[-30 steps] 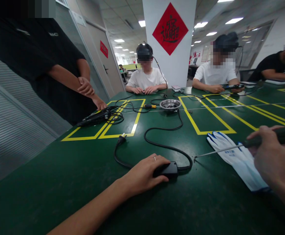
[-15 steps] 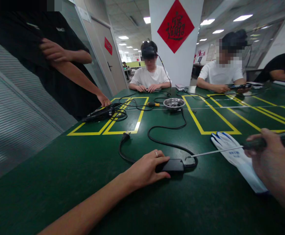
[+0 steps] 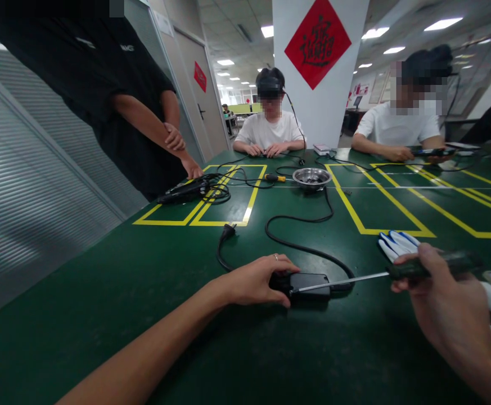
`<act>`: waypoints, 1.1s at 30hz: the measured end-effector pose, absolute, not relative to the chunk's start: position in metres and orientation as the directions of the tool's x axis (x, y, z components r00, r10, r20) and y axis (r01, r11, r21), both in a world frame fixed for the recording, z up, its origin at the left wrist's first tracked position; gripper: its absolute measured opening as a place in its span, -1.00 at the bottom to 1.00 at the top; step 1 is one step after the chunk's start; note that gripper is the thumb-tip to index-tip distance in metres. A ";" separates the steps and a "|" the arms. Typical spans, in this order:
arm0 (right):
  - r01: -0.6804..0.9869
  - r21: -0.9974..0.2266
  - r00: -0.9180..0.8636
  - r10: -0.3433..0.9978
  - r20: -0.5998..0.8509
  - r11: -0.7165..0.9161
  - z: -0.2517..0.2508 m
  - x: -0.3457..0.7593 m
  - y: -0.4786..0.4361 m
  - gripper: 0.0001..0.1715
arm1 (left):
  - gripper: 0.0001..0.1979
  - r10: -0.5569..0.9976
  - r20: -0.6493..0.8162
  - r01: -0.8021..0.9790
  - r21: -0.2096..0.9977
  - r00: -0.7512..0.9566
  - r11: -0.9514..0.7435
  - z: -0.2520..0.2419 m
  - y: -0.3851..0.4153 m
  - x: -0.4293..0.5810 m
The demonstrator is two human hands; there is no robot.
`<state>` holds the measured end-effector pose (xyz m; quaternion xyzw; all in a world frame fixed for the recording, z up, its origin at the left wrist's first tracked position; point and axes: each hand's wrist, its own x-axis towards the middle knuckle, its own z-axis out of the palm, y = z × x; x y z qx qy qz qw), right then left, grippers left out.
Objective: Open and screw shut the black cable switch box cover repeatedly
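Observation:
A black power adapter lies on the green table with a cord leaving each end. My left hand grips its left end between thumb and fingers. In my right hand is a screwdriver with a dark handle and a long, thin shaft. The shaft crosses above the adapter, and its tip is at the adapter's left part, close to my left thumb. A small dark bit, perhaps a screw, shows at the tip. One cord ends in a plug beyond my left hand.
A white glove with blue edging lies partly behind my right hand. Farther off are a metal bowl with small dark parts, a yellow-handled screwdriver and coiled black cables. Several people are around the table; one stands at left.
The screwdriver tip has moved left, from the adapter's right end to its left part. My left hand has slid toward the adapter's left end. The view has shifted slightly.

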<state>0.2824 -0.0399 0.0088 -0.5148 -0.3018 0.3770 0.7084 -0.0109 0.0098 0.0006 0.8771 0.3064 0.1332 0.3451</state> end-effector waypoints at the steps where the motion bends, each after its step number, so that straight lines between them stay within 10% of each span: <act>1: -0.220 -0.956 0.533 0.845 0.047 0.192 0.009 0.283 -0.040 -0.74 | -0.36 0.629 0.024 0.441 0.692 0.777 -0.571 0.000 0.010 -0.011; 33: -0.099 -0.944 0.539 0.814 0.216 0.316 0.010 0.289 -0.037 -0.82 | -0.85 0.662 0.097 0.349 0.788 0.743 -0.507 0.007 0.004 -0.006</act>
